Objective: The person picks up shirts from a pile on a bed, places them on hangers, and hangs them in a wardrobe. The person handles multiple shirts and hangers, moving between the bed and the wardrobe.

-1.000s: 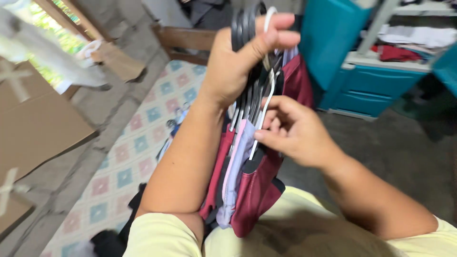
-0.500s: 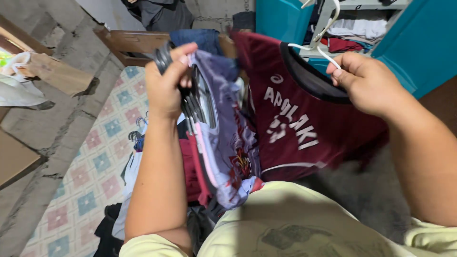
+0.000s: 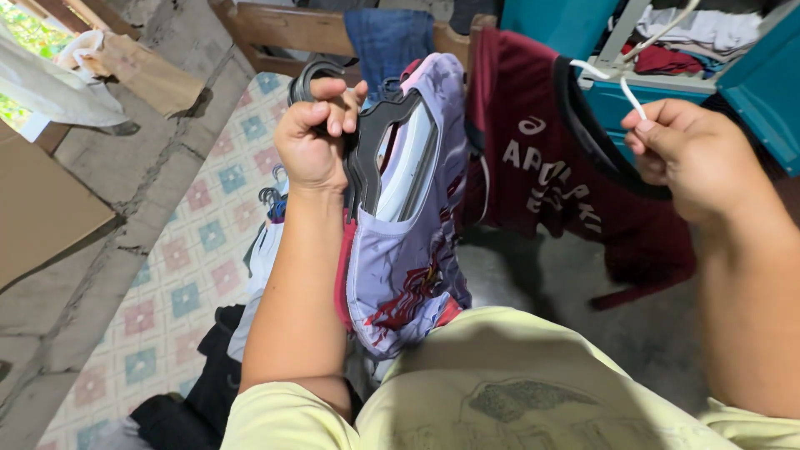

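Note:
My left hand is closed around the hooks of a bunch of dark hangers with clothes on them. The front one is a lavender shirt with a red print, hanging down to my lap. My right hand grips the hook of a white hanger that carries a maroon shirt with white lettering. The maroon shirt hangs apart from the bunch, to its right.
A bed with a checked pastel mattress and wooden headboard lies at the left, with dark clothes piled on it. A teal wardrobe with folded clothes stands at the upper right. A concrete ledge with cardboard runs along the left.
My right hand has drawn the maroon shirt on its white hanger away to the right, out of the bunch. My left hand has kept the remaining hangers raised.

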